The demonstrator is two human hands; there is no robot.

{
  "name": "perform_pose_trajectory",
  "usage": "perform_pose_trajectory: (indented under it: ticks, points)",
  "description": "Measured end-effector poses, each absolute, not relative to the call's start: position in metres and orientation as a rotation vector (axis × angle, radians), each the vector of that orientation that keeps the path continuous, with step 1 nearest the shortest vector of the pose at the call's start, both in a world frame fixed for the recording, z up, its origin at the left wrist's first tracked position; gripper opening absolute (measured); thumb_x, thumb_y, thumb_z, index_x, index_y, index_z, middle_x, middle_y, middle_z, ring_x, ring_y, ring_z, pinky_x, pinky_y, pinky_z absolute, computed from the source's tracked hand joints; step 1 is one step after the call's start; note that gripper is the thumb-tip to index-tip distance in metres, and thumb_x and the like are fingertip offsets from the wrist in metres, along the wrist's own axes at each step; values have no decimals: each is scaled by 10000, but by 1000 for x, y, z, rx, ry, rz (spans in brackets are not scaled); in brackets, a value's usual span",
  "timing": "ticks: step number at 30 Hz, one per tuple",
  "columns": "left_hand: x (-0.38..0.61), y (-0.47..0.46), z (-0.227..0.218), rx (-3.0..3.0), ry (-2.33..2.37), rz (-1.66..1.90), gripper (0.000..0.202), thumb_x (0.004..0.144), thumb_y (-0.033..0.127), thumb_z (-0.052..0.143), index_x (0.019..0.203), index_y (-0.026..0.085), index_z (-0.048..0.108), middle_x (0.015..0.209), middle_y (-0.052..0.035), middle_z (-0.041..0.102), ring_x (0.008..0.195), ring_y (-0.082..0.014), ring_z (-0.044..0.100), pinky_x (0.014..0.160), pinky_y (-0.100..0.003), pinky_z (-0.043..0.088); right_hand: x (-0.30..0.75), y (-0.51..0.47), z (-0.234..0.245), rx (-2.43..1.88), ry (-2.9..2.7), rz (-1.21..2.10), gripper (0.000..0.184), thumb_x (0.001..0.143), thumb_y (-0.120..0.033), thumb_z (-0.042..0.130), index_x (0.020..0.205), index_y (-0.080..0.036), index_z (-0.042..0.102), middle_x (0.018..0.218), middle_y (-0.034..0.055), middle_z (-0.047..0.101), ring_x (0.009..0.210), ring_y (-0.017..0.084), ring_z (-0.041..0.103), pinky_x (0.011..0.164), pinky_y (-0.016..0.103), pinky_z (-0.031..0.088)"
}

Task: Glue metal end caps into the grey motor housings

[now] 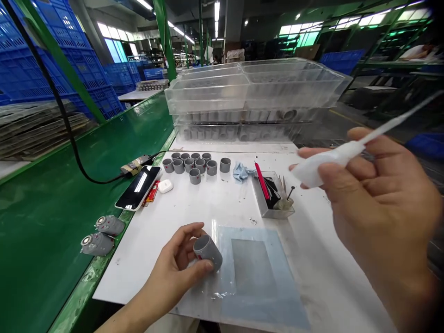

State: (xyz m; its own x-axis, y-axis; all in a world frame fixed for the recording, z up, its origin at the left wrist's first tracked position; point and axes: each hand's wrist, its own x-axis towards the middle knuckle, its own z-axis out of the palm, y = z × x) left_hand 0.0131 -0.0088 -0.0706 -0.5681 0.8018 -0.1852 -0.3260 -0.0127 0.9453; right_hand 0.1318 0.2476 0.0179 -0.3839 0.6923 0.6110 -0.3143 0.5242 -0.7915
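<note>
Right hand (378,208) blurred, white plastic applicator's (328,163) tip apparently past the picture's edge.

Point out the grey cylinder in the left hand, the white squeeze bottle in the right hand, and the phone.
Grey cylinder (208,252): head view, on its curved side wall.
White squeeze bottle (322,167): head view, on its body.
Phone (132,196): head view, on its dark screen.

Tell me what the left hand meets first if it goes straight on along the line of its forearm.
Past the grey sleeve it already grips, the left hand would probably meet the small metal tray of tools first, though depth and the hand's height are hard to judge from this view.
</note>
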Motion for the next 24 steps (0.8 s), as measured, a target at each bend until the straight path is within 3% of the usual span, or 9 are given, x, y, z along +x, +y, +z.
perform_pose_trajectory:
  ticks: [4, 7, 9, 14, 20, 24]
  points:
    - [12, -11, -69, 535, 1421, 1688, 485, 872, 332, 796, 1312, 393, 602, 1214, -16, 580, 1051, -189, 612, 886, -283, 499, 117, 221, 15, -166, -1893, 1240, 337, 887, -257, 756, 1202, -276, 637, 994, 32, 788, 872, 209, 752, 684, 305, 627]
    - [10, -11, -70, 658, 1502, 1676, 421, 843, 366, 819, 1237, 341, 675, 1183, -25, 583, 1046, -196, 570, 887, -264, 467, 113, 208, 0, -153, -1992, 1164, 306, 920, -237, 706, 1220, -288, 686, 958, 20, 792, 868, 204, 750, 732, 330, 628]
    - [9, -9, -72, 682, 1514, 1682, 393, 782, 347, 874, 1128, 302, 694, 1108, -14, 582, 949, -175, 557, 811, -243, 463, 114, 204, -11, -182, -2013, 1105, 325, 926, -230, 702, 1243, -302, 700, 984, 13, 794, 892, 203, 751, 763, 339, 628]
    - [10, -6, -74, 573, 1539, 1718, 431, 714, 247, 926, 968, 290, 580, 1125, 25, 588, 860, -132, 568, 724, -217, 466, 119, 206, -26, -121, -2018, 1005, 397, 866, -211, 776, 1239, -331, 715, 1058, 10, 785, 863, 208, 757, 746, 354, 633]
    - [9, -8, -72, 624, 1696, 1678, 295, 797, 343, 856, 1033, 266, 697, 1156, -38, 629, 1041, -214, 579, 763, -247, 486, 120, 204, -24, -141, -1984, 1005, 338, 882, -254, 769, 1204, -349, 727, 1031, -1, 780, 875, 215, 746, 717, 363, 634]
    - [10, -6, -69, 525, 1630, 1626, 421, 800, 254, 843, 1171, 278, 646, 1082, -31, 669, 948, -198, 622, 755, -265, 518, 122, 202, -26, -151, -1921, 1007, 180, 894, -336, 757, 1074, -332, 755, 983, 32, 773, 913, 255, 727, 709, 391, 626]
